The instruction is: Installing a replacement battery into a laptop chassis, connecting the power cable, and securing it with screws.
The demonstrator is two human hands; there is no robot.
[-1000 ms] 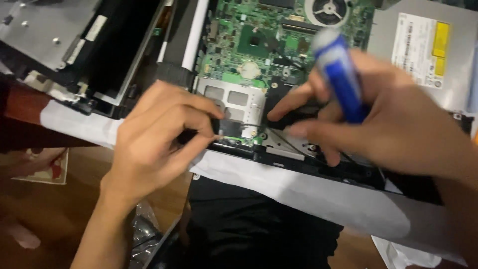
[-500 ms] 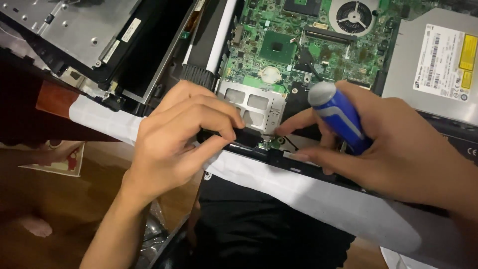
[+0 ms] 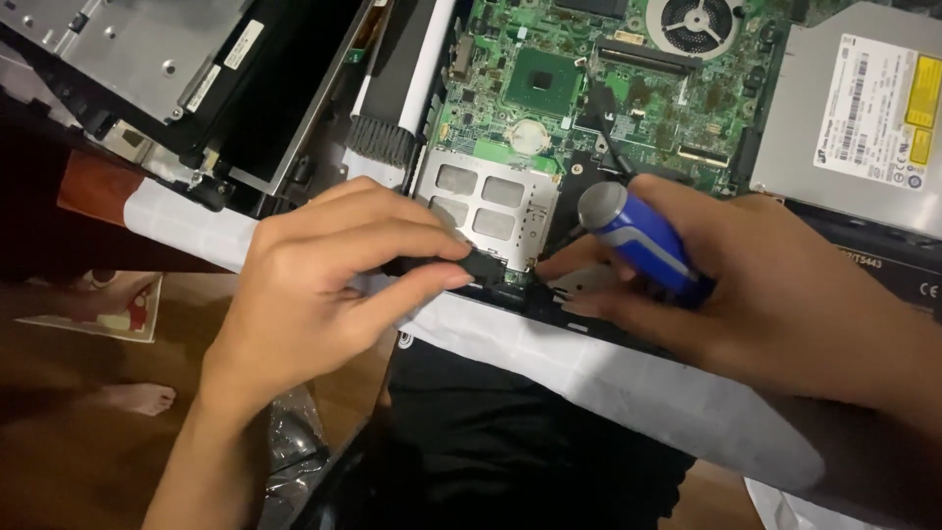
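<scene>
Left hand (image 3: 314,294) pinches a small black connector (image 3: 483,263) at the motherboard's (image 3: 549,88) near edge; right hand (image 3: 765,294) palms a blue screwdriver (image 3: 638,240), fingertips steadying; gentle seating judged next.

Small black part (image 3: 478,263): dark, blocky, possibly a connector or clip; mostly hidden, pinched at the near edge of the board, just left of the metal card slot's near corner.

Screwdriver (image 3: 643,245): blue handle with grey rounded cap, lying tilted, cap pointing far-left; shaft not visible.

Circuit board (image 3: 549,88): green, exposed, flat in the open laptop shell; square chip at centre, round coin battery near it, fan at far right.
</scene>
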